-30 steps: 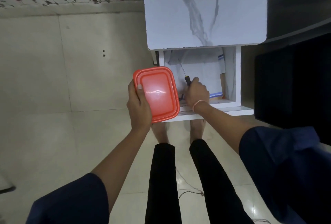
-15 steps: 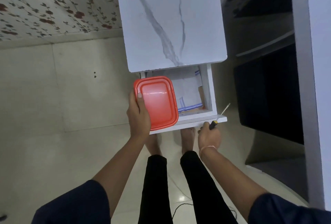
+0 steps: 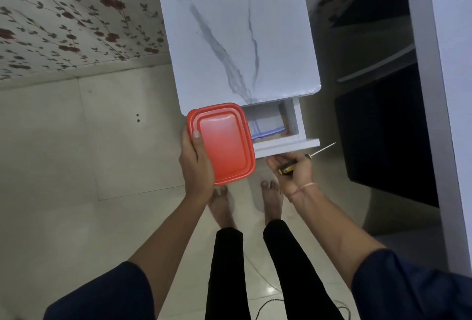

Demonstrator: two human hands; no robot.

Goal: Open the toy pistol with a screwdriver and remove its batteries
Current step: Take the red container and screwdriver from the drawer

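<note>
My left hand (image 3: pixel 196 163) grips a red plastic lidded box (image 3: pixel 221 140) by its left side, thumb on the lid, held in front of the drawer. My right hand (image 3: pixel 293 171) holds a small screwdriver (image 3: pixel 306 157) with a yellow and black handle; its thin metal shaft points up and right, past the drawer's right corner. The fingers of that hand touch the underside of the white drawer front (image 3: pixel 286 147). The toy pistol is not in view.
A white marble-patterned side table (image 3: pixel 237 38) stands ahead with its drawer partly open; paper with blue lines lies inside. A dark cabinet (image 3: pixel 383 140) is to the right, a white upright panel (image 3: pixel 444 89) at far right. My bare feet stand on the tiled floor (image 3: pixel 76 166).
My right hand has taken the screwdriver out of the drawer and moved to the drawer front. The drawer has slid further in. The red box stays in my left hand.
</note>
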